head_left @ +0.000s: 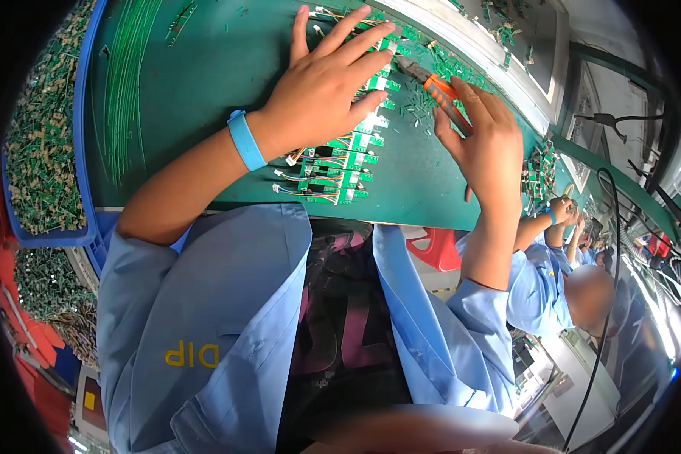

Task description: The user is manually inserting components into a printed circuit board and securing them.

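Note:
My left hand [318, 94], a blue band at its wrist, lies with spread fingers over a row of small green circuit boards [348, 179]. Thin coloured wires with white connectors stick out from the boards' left side; the hand hides part of the row. My right hand [493, 147] is closed around wire cutters [440, 92] with orange-and-grey handles. Their dark jaws point up and left, close to the far right edge of the boards and near my left fingertips. Whether the jaws touch a board, I cannot tell.
Small green offcuts [416, 112] litter the green mat right of the boards. Long thin green strips [125, 83] lie at the left, beside a blue bin [85, 144] full of board pieces. A co-worker's blue sleeve [537, 284] and a hanging black cable [615, 227] are on the right.

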Action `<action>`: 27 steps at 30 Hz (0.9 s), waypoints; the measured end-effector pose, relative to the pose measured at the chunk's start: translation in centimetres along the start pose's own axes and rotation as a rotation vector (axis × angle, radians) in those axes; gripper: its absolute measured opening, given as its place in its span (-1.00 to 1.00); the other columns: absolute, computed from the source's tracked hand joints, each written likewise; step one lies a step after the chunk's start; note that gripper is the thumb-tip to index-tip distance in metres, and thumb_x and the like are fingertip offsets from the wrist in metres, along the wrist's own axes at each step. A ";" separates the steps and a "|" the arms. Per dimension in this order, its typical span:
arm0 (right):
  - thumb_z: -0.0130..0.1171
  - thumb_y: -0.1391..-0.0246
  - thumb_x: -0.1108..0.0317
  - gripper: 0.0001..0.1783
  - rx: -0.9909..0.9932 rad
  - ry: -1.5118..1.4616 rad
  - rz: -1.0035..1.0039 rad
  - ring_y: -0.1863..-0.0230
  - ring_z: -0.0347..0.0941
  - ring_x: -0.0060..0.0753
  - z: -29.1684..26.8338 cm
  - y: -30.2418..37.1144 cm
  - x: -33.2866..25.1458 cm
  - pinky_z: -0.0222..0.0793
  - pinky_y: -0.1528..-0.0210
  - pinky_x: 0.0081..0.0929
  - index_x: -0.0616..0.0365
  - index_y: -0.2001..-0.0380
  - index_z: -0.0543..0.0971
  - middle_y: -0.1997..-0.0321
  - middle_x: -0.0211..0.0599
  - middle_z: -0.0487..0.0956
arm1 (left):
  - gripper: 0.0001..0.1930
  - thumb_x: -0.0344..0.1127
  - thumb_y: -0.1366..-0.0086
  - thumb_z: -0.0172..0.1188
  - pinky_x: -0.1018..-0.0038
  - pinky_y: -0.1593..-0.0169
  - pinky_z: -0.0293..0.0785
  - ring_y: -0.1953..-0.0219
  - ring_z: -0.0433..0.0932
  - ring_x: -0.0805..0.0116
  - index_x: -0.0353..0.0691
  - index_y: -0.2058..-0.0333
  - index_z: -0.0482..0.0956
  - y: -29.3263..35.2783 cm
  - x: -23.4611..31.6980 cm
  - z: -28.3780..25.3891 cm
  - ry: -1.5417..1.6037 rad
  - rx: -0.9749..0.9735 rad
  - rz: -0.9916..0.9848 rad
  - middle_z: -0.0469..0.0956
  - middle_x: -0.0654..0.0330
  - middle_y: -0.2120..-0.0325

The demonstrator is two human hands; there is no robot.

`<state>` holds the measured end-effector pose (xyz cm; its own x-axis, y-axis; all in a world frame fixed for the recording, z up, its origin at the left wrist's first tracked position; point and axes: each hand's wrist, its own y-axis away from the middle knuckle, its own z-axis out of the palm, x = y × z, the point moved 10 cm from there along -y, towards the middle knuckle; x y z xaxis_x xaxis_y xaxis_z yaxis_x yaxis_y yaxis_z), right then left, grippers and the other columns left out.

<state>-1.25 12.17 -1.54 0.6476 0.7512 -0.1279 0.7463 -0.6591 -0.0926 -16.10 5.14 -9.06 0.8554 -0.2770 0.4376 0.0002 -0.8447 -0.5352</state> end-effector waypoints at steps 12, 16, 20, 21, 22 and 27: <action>0.49 -0.11 0.30 -0.52 -0.175 0.173 0.069 0.12 0.66 -0.23 -0.7 -2.6 -1.2 0.57 0.04 -0.28 0.05 -0.13 0.75 0.02 -0.34 0.77 | -0.53 -0.14 -0.42 0.32 -0.45 -0.56 -0.29 -0.64 0.17 0.14 -0.12 -0.24 0.61 -0.3 -0.5 -0.3 0.062 -0.112 -0.111 0.39 0.27 -0.52; 0.49 -0.09 0.31 -0.53 -0.349 0.105 0.344 0.10 0.66 -0.26 0.3 -0.2 0.7 0.56 0.00 -0.29 0.04 -0.11 0.76 0.00 -0.37 0.77 | -0.53 -0.16 -0.42 0.29 -0.49 -0.54 -0.27 -0.62 0.17 0.04 -0.15 -0.25 0.59 -0.2 -0.4 0.1 0.027 -0.125 -0.096 0.37 0.17 -0.51; 0.49 -0.07 0.31 -0.53 -0.065 0.219 0.059 0.08 0.65 -0.27 -1.8 0.9 -0.9 0.55 -0.01 -0.30 0.05 -0.10 0.76 -0.02 -0.39 0.77 | -0.62 -0.20 -0.43 0.21 -0.72 -0.45 -0.30 -0.58 0.19 -0.19 -0.25 -0.12 0.57 -0.1 -0.5 1.1 0.071 -0.039 -0.016 0.34 -0.12 -0.48; 0.49 -0.07 0.31 -0.53 -0.063 0.215 0.011 0.08 0.65 -0.26 -1.8 1.0 -1.7 0.55 -0.01 -0.30 0.06 -0.09 0.76 -0.02 -0.39 0.77 | -0.63 -0.21 -0.43 0.21 -0.71 -0.46 -0.28 -0.57 0.20 -0.19 -0.25 -0.12 0.57 -0.1 -0.5 1.3 0.055 -0.032 -0.015 0.34 -0.12 -0.47; 0.49 -0.07 0.32 -0.53 -0.061 0.211 -0.037 0.08 0.65 -0.26 -1.7 1.2 -2.5 0.55 -0.01 -0.29 0.07 -0.09 0.75 -0.02 -0.39 0.77 | -0.64 -0.22 -0.43 0.21 -0.70 -0.46 -0.27 -0.57 0.21 -0.19 -0.24 -0.11 0.57 -0.1 -0.6 1.4 0.039 -0.026 -0.014 0.34 -0.12 -0.47; 0.49 -0.06 0.32 -0.53 -0.035 0.236 -0.182 0.09 0.64 -0.25 -1.8 1.5 -4.1 0.55 0.01 -0.29 0.09 -0.08 0.75 0.00 -0.37 0.76 | -0.67 -0.24 -0.42 0.21 -0.68 -0.46 -0.22 -0.56 0.23 -0.17 -0.23 -0.08 0.58 -0.1 -0.3 1.5 0.017 -0.009 -0.022 0.36 -0.10 -0.46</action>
<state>-2.46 8.19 0.65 0.5175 0.8470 0.1214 0.8556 -0.5143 -0.0586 -15.62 5.97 -10.24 0.8461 -0.2660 0.4618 0.0143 -0.8549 -0.5186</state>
